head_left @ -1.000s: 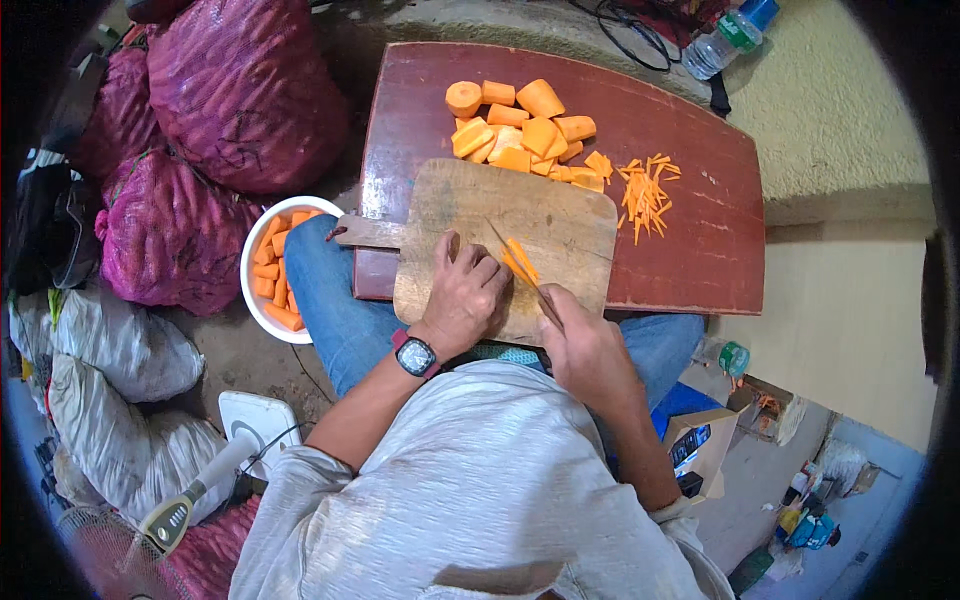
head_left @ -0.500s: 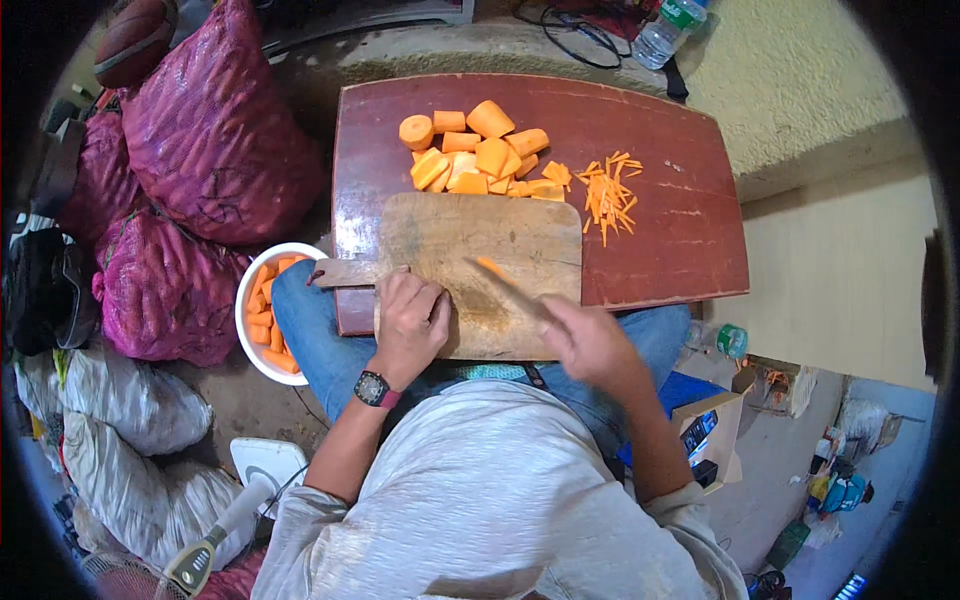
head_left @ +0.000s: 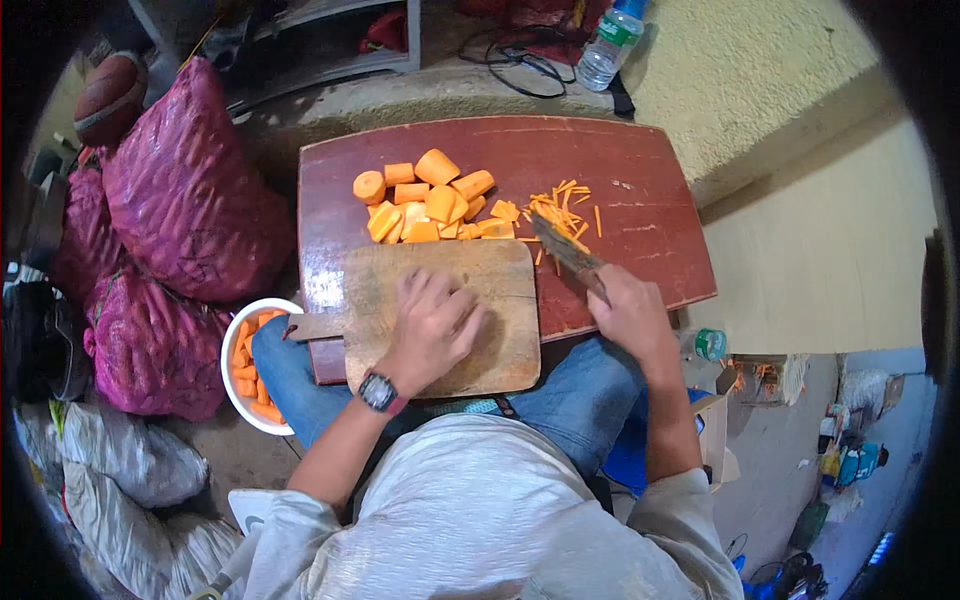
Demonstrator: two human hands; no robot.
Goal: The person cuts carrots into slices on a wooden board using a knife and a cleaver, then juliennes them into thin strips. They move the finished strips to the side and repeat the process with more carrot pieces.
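I see the right hand [head_left: 632, 310] closed round a knife [head_left: 567, 250], its blade at the carrot sticks [head_left: 563, 204] beyond, right of the cutting board [head_left: 510, 360]. The left hand [head_left: 437, 325] bends over that board; blur hides from me whether it grips anything. Carrot chunks [head_left: 440, 203] crowd the sticks' left.

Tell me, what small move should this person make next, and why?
I'd suggest the left hand reach for one of the carrot pieces just beyond the cutting board. No carrot shows on the board's visible surface, and that blurred hand seems to hold nothing. Meanwhile, the right hand has the knife at the thin carrot sticks, off to the right.
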